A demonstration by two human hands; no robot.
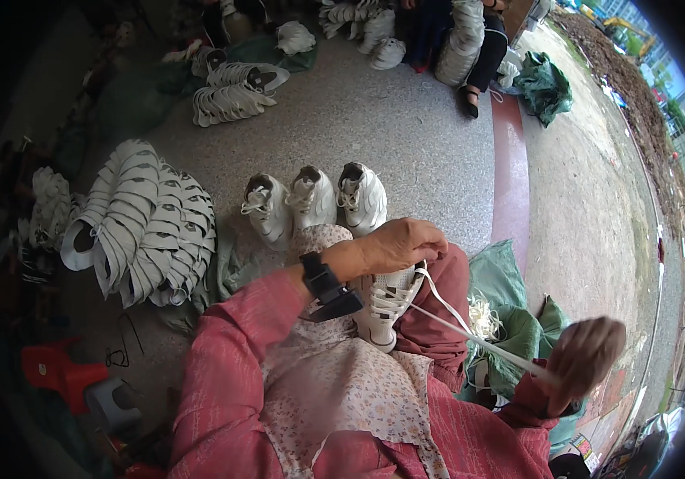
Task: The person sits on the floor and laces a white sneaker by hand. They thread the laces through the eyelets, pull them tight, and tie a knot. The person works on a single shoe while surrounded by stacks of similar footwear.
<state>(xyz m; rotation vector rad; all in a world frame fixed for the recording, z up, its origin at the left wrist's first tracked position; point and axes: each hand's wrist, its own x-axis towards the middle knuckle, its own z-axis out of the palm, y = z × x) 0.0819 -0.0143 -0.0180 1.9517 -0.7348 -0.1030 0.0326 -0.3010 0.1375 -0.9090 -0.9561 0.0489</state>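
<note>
A white sneaker (382, 307) rests on my lap, partly laced across its front. My left hand (406, 241), with a black watch on the wrist, is closed at the sneaker's upper end; its fingertips are partly hidden. Off to the right, my right hand (590, 355) is closed and blurred by motion, gripping a white shoelace (510, 357). The lace stretches taut from the sneaker to this hand, with a second strand close by. Ahead of my knees stand three white sneakers (311, 195) side by side on the floor, the left one with loose laces.
Large nested stacks of white shoe uppers (146, 223) lie at the left. Beside my right leg, a bundle of white laces (483, 318) sits on green sacking (518, 335). A red plastic stool (63, 371) stands lower left. Other people sit at the far side among more uppers (234, 92).
</note>
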